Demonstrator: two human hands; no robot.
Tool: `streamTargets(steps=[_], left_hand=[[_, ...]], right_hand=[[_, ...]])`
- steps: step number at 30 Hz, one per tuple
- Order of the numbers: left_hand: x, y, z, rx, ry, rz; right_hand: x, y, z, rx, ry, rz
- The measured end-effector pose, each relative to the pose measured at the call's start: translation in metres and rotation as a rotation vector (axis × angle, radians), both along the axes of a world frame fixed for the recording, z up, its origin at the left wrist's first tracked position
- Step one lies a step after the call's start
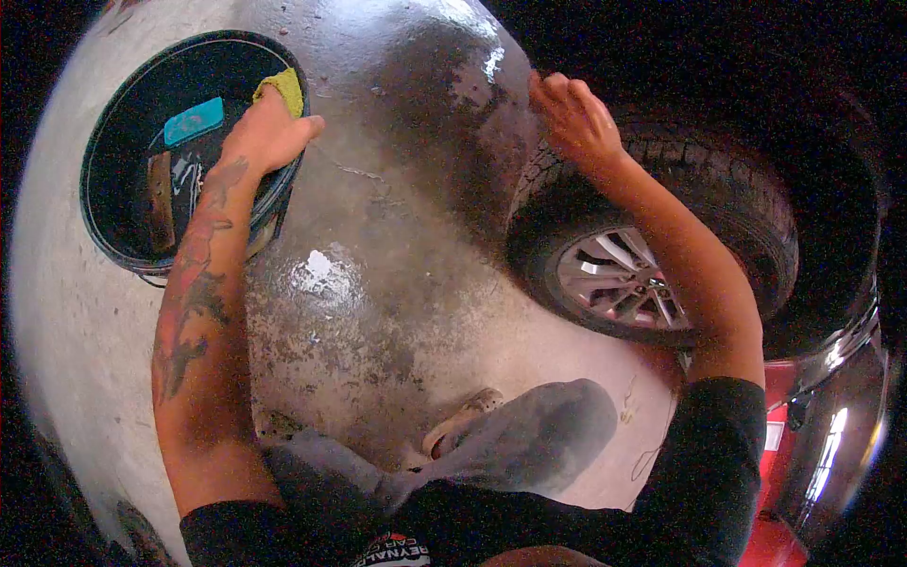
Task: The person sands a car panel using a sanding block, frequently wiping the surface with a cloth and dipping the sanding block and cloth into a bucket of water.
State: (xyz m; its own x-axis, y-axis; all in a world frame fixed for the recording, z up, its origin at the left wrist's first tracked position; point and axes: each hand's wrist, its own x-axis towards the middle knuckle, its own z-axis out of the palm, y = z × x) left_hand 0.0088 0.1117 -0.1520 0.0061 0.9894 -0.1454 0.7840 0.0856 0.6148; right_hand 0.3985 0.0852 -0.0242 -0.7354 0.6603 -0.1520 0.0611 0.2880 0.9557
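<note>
At the upper left, my left hand (269, 132) reaches over the right rim of a black bucket (99, 213), with its fingers on a yellow-green cloth (285, 91). Inside the bucket are a turquoise item (195, 121) and a brown, brush-like block (162, 200). My right hand (578, 118) is at the top of a car tyre (543, 236), its fingers curled near the dark wheel arch. What those fingers hold, if anything, is hidden. My right forearm crosses in front of the silver wheel rim (614, 274).
Wet concrete floor (368, 283) lies between the bucket and the tyre, with shiny puddles. Dark car bodywork (841, 416) curves along the right side, beside a red surface (777, 454). My bent knee (576, 416) and shoe (463, 420) are low in the middle.
</note>
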Motion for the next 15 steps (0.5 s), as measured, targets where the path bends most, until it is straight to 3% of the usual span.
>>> streamTargets(steps=[6,15], left_hand=[[0.002,0.002,0.005,-0.041,0.008,-0.01],[0.006,-0.005,0.012,0.02,0.015,0.014]], right_hand=[[-0.018,-0.023,0.035,-0.104,0.104,-0.017],[-0.014,-0.063,0.114,0.2,0.158,-0.121]])
